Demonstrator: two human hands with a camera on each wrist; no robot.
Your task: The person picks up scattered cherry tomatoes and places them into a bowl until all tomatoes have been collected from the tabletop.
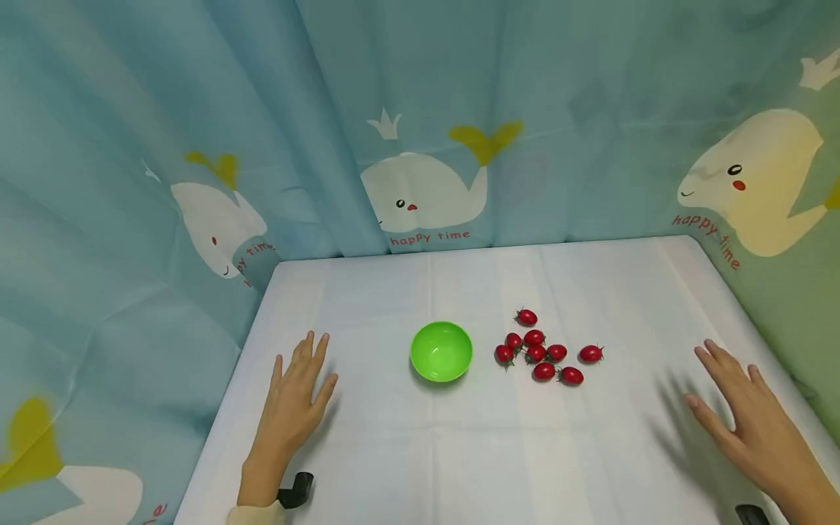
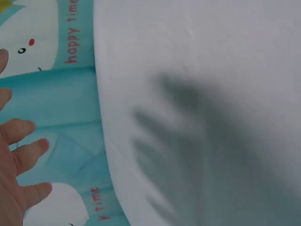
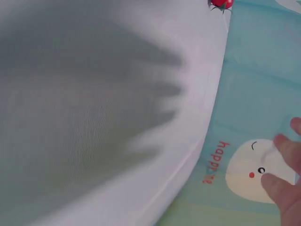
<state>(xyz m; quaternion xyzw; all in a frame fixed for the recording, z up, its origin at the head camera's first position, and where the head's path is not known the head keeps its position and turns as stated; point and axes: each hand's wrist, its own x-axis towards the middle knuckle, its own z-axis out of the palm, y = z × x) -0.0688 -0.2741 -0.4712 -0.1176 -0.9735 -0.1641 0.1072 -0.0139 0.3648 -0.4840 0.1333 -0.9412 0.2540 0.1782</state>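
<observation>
A bright green bowl (image 1: 442,353) stands near the middle of the table, with nothing inside it. To its right lie several red cherry tomatoes (image 1: 535,354) with green stems, loosely grouped. My left hand (image 1: 293,405) hovers over the table left of the bowl, fingers spread and holding nothing. Over at the right side, my right hand (image 1: 755,423) is also held above the cloth with fingers extended, apart from the tomatoes. One tomato (image 3: 222,4) shows at the top of the right wrist view. Both hands cast shadows on the cloth.
A white cloth covers the table (image 1: 479,459). Behind and beside it hangs a blue-green curtain (image 1: 564,146) printed with whales and "happy time". A black wrist device (image 1: 297,491) sits at the left wrist, another (image 1: 751,515) at the right.
</observation>
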